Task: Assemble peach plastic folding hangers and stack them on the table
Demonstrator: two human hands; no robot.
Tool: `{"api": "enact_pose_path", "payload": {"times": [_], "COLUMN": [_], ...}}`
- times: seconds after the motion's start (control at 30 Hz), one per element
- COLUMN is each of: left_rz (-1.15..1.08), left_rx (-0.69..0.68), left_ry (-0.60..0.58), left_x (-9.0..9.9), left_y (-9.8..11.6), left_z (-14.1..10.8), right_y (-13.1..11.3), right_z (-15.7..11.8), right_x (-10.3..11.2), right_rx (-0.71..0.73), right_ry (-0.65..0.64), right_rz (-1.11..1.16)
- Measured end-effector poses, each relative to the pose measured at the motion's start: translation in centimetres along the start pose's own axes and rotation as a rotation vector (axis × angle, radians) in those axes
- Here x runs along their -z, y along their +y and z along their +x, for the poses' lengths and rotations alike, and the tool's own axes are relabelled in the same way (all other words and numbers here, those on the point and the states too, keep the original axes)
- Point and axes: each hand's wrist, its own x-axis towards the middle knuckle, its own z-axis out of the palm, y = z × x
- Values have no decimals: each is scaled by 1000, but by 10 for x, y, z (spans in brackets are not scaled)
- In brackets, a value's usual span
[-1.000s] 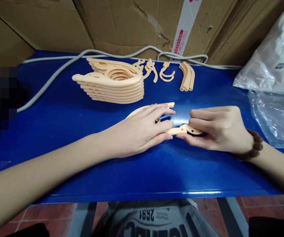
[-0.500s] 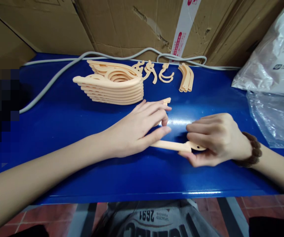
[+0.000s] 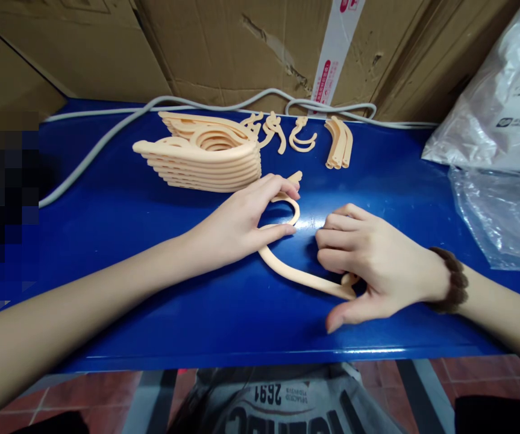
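Observation:
A beige plastic clothes hanger (image 3: 298, 277) with a curved arm and a rounded loop lies over the blue tabletop. My left hand (image 3: 246, 223) grips its middle part, thumb along the near side and fingers curled over the far side. The far arm is mostly covered, with only its tip showing past my fingers. My right hand (image 3: 377, 259) is at the right end of the near arm, its fingers curled over the end piece and its thumb stretched out apart. That end is largely hidden under the hand.
A stack of beige hangers (image 3: 200, 163) stands behind my left hand. Loose hooks (image 3: 302, 135) and several short curved pieces (image 3: 338, 143) lie to its right. A grey cable (image 3: 106, 141) runs along the cardboard boxes (image 3: 241, 48). Plastic bags (image 3: 490, 126) are at the right.
The hanger has turned so its loop and curved arm show more. My right hand has shifted left, its thumb now spread off the arm. My left fingers have drawn in around the middle.

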Motion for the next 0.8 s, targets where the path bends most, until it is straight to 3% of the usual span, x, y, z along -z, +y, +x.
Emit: {"api": "enact_pose_path", "payload": {"times": [0.8], "left_rz": [132], "left_rx": [-57], "left_ry": [11], "left_x": [-2], "left_y": [1], "left_z": [-2], "right_y": [-4], "right_z": [1], "right_x": [0], "right_rx": [31], "right_ry": [-16], "right_rz": [24]}}
